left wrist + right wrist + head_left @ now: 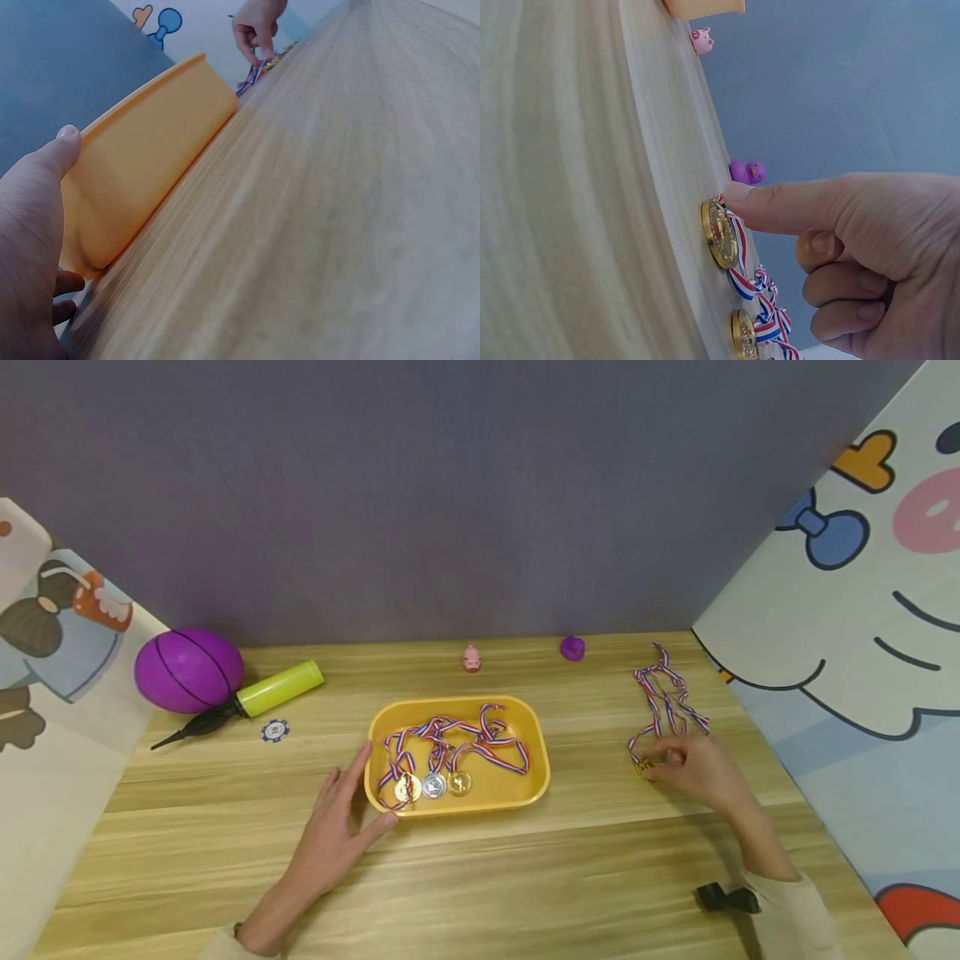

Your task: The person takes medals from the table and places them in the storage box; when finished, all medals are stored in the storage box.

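My left hand rests at the near left corner of a yellow tray, thumb by the front rim and spread fingers along the left wall. Inside the tray lie a pale gold medal, a silver medal and another gold medal, their striped ribbons tangled behind. To the right, my right hand pinches a gold medal at its upper edge by the ribbon; the index fingertip is mostly hidden behind the thumb. Beside it is a second gold medal, with striped ribbons stretching backward.
Along the back of the table stand a pink pig toy and a purple duck. At the left lie a purple ball, a yellow-green hand pump and a poker chip. Grey and cartoon-printed panels border the table.
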Motion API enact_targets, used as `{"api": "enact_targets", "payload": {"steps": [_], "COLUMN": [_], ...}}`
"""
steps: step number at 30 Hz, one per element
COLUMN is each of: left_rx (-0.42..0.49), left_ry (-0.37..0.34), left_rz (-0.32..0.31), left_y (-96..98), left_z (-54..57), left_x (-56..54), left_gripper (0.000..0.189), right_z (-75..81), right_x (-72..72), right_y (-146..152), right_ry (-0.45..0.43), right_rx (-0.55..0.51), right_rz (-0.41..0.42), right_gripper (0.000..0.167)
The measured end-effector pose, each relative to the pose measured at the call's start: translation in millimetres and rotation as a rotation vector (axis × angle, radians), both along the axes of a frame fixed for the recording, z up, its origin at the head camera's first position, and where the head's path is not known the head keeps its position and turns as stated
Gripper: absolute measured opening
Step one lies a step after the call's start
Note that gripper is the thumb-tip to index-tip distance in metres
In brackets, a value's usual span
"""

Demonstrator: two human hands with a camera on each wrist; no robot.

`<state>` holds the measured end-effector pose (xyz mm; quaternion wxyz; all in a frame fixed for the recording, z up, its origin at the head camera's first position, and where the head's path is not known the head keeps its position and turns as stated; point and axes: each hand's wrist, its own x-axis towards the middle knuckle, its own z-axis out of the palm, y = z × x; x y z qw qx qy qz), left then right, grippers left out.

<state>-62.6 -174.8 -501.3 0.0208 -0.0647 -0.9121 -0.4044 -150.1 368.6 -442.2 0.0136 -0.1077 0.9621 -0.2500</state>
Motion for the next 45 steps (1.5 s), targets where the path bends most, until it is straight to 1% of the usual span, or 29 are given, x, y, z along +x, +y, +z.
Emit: {"api": "enact_targets", "payload": {"steps": [5,8,16,18,20,26,29,32,36,42,45], "left_rx": [0.001,-0.001,0.001,0.002,0.002,0.003,0.005,0.004,0.001,0.001,0.001], "left_ry": [-0.007,-0.012,-0.012,-0.013,-0.015,-0.013,-0.011,-0.013,-0.016,-0.014,-0.012], "left_rz": [0.0,0.003,0.005,0.005,0.005,0.007,0.007,0.009,0.01,0.011,0.011], "left_y": [1.0,1.4,1.5,1.6,1.6,1.4,1.2,1.1,1.0,0.9,1.0], "left_z": [1.6,2.2,2.4,2.7,2.9,2.2,1.4,0.8,0.5,0.5,0.5], "left_x": [0.0,0.3,1.0,1.2,1.3,1.8,1.8,1.5,1.1,1.3,1.3], "left_gripper": [0.103,0.102,0.102,0.102,0.102,0.102,0.102,0.102,0.102,0.103,0.102], "right_z": [0.2,-0.3,-4.1,-5.7,-7.6,-12.6,-13.2,-12.4,-9.0,2.5,9.1], "right_x": [4.6,5.7,5.9,6.6,7.1,7.1,7.0,6.6,5.2,-1.1,-4.8], "right_y": [1,2,4,5,5,0,-3,-5,-8,-14,-18], "right_ry": [-0.03,-0.046,-0.061,-0.049,-0.023,0.077,0.127,0.177,0.244,0.39,0.423], "right_rx": [0.009,0.033,0.082,0.088,0.096,0.143,0.143,0.116,0.054,0.012,-0.016], "right_rz": [0.002,-0.006,-0.008,-0.001,0.013,0.093,0.117,0.125,0.126,0.146,0.125], "right_gripper": [0.03,0.032,0.036,0.037,0.036,0.031,0.03,0.031,0.036,0.038,0.039]}}
